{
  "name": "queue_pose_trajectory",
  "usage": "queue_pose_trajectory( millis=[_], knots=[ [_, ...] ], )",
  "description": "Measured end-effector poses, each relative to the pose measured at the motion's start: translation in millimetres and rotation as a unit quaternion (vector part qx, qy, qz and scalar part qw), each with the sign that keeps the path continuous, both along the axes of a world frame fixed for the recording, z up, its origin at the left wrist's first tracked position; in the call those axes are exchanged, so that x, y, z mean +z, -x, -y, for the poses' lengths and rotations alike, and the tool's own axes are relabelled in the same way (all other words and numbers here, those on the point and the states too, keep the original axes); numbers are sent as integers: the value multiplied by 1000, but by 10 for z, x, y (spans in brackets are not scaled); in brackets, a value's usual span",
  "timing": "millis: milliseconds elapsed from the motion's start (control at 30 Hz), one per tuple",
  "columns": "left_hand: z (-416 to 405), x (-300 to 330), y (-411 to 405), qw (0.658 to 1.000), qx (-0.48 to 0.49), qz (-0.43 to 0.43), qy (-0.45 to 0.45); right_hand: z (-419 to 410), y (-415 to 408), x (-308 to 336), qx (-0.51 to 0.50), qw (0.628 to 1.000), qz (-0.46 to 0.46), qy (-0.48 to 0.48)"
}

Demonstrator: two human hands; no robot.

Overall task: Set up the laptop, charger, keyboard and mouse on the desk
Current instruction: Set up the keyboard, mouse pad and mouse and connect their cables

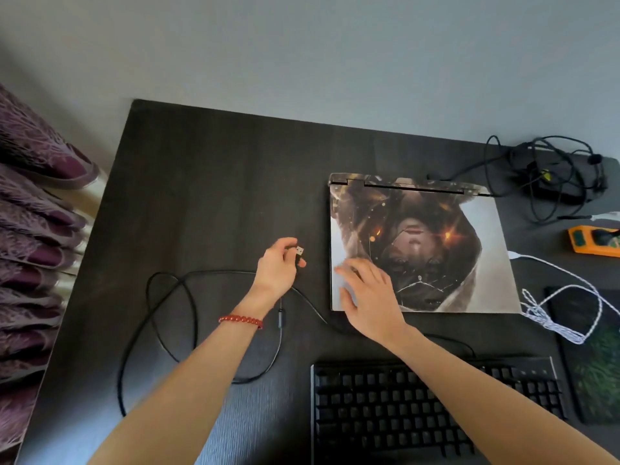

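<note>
A closed laptop with a picture on its lid lies flat on the dark desk. My left hand pinches a USB plug just left of the laptop; its black cable loops over the desk toward the black keyboard at the front. My right hand rests with spread fingers on the laptop lid's near left corner. The black charger brick with tangled cords sits at the back right. A white braided cable lies over a dark mouse pad. No mouse is visible.
An orange device sits at the right edge. Purple patterned fabric hangs along the desk's left side. A grey wall stands behind the desk.
</note>
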State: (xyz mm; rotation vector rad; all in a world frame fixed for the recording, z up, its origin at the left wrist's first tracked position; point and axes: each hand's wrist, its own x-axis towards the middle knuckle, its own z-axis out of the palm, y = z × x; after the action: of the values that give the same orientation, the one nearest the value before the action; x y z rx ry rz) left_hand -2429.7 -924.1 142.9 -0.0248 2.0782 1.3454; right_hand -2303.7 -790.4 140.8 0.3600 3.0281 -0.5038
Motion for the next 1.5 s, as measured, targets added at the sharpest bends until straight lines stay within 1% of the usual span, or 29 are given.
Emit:
queue_pose_trajectory(
  millis=[33, 100, 133, 233, 367, 467, 600, 800, 967, 1267, 1500],
  knots=[
    [2, -79, -12, 999, -22, -26, 32, -42, -32, -56, 11, 999, 22, -34],
    [10, -205, -51, 995, -59, -41, 61, -79, -64, -165, 21, 996, 48, -69],
    [4, -239, -83, 993, -81, -52, 64, -87, -68, -197, 11, 996, 52, -72],
    [-21, -305, -137, 981, -135, -127, 53, -91, 21, -258, -38, 996, 47, -70],
    [-64, -344, -81, 962, -160, -219, 39, -27, 125, -316, -96, 994, 12, -60],
    [-117, -366, -15, 954, -151, -257, 38, 5, 135, -334, -108, 992, -5, -73],
    [-145, -477, 23, 952, -148, -264, 46, 15, 152, -354, -112, 990, -11, -91],
    [-152, -523, 64, 938, -155, -305, 66, 19, 155, -353, -109, 988, -6, -112],
    [-113, -516, 26, 929, -167, -325, 66, 16, 154, -360, -110, 988, -3, -110],
    [-106, -509, 15, 916, -184, -346, 83, 11, 159, -371, -111, 987, -1, -112],
    [-119, -513, -8, 917, -179, -345, 92, 16, 160, -369, -112, 986, 10, -120]
  ],
)
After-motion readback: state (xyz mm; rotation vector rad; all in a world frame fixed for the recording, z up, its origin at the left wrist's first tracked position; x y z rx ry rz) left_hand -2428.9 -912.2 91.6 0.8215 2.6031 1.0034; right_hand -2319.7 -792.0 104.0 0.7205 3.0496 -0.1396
